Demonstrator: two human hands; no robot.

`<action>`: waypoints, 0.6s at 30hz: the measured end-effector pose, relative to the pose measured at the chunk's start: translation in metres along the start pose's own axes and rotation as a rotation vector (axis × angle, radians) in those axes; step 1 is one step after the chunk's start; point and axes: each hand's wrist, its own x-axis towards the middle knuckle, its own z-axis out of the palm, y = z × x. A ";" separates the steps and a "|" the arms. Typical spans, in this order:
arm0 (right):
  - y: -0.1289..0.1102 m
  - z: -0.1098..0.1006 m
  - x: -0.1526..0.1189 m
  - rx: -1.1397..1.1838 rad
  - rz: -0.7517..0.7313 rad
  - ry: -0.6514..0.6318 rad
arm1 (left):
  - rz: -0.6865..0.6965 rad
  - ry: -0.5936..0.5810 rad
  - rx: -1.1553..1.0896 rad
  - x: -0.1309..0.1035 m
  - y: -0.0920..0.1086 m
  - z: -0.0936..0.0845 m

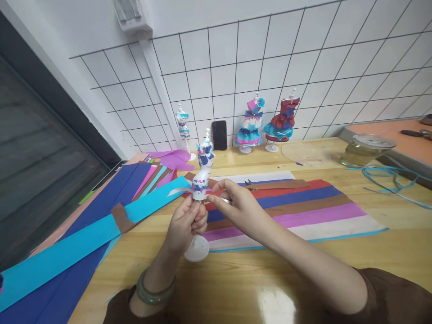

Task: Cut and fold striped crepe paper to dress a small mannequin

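Observation:
A small white dress-form mannequin [200, 179] with blue, pink and purple scraps stuck on its body stands upright in front of me. Its stand post is wrapped in the closed fingers of my left hand [189, 219], just below the form's lower edge. The round white base [197, 249] shows beneath that hand. My right hand [238, 204] is closed in a pinch at the form's lower right edge, on the end of a narrow white strip [208, 197]. A pale loose strip [178, 192] trails off the form's left side.
Striped crepe paper [313, 204] lies to the right, with small scissors [249, 183] on it. Cyan paper [67, 243] crosses the left side. Behind stand decorated mannequins [249, 126] and a phone [219, 135]. A ribbon spool [367, 148] sits at right.

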 end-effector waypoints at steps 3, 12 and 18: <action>0.000 -0.001 0.000 0.009 0.008 0.007 | -0.010 -0.014 -0.020 0.000 0.000 -0.001; 0.002 0.000 0.002 0.058 0.002 0.007 | -0.047 -0.034 -0.054 -0.001 -0.001 -0.001; 0.004 -0.002 0.004 0.161 0.093 -0.055 | -0.059 -0.054 -0.064 -0.002 -0.002 -0.001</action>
